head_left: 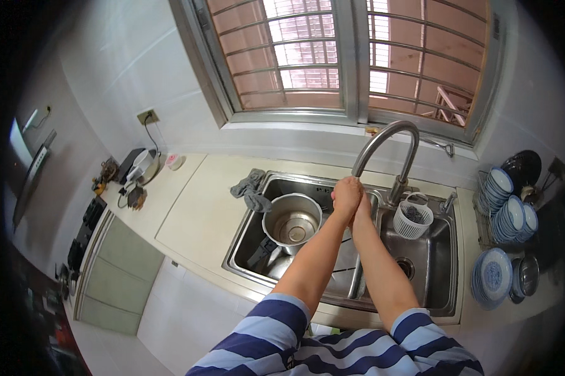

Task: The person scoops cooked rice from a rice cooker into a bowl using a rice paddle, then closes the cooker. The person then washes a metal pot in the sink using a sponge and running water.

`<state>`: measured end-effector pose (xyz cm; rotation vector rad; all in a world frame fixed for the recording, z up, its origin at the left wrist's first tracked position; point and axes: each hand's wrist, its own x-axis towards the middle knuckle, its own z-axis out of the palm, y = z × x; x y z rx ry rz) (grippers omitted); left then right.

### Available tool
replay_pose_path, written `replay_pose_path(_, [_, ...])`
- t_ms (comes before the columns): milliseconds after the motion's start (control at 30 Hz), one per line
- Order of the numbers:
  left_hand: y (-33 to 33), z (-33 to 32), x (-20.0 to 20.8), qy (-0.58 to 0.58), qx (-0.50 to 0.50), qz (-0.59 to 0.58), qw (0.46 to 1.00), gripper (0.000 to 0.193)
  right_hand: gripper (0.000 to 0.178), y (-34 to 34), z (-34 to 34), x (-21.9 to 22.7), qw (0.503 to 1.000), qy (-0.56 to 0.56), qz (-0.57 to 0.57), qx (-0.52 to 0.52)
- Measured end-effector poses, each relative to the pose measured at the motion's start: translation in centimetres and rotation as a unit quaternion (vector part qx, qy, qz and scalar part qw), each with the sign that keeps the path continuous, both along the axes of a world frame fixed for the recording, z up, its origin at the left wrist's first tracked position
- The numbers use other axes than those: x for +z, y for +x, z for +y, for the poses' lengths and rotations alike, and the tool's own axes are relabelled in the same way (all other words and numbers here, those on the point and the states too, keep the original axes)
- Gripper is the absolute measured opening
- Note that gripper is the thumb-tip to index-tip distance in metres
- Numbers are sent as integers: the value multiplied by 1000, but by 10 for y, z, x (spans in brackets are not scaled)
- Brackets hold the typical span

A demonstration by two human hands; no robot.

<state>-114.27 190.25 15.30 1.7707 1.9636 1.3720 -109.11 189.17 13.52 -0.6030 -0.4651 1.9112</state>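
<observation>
My left hand [347, 195] is closed right at the lower end of the curved steel faucet [403, 128] spout. My right hand [361, 209] is pressed against it from the right, its fingers mostly hidden. What lies between the two hands does not show. Both are above the divider of the steel double sink [448, 282]. In the left basin, beside my left forearm, stands a round metal pot [269, 227] with its inside facing up. A white slotted basket [414, 229] with dark stuff in it sits at the back of the right basin.
A grey cloth [252, 189] drapes over the sink's left back corner. Stacked blue-and-white bowls [511, 219] fill a rack at the right, with plates [491, 279] nearer me. A white pot-like appliance [145, 165] stands far left. Behind the sink is a barred window [357, 62].
</observation>
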Motion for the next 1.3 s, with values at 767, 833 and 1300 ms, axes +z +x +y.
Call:
replay_pose_path(767, [-65,20,-65,-178,-66,-736,650,34,42,-13,-27,-8,532,645,-549,-17])
replay_pose_path(833, [-60,21,-69,-168,-79,-732,655,31,36,-2,-45,-3,625,602,-497,-28])
replay_pose_path(1300, [-46,-37,-38,-317,-176,-403,840,34,36,217,60,30,300,216,-925,84])
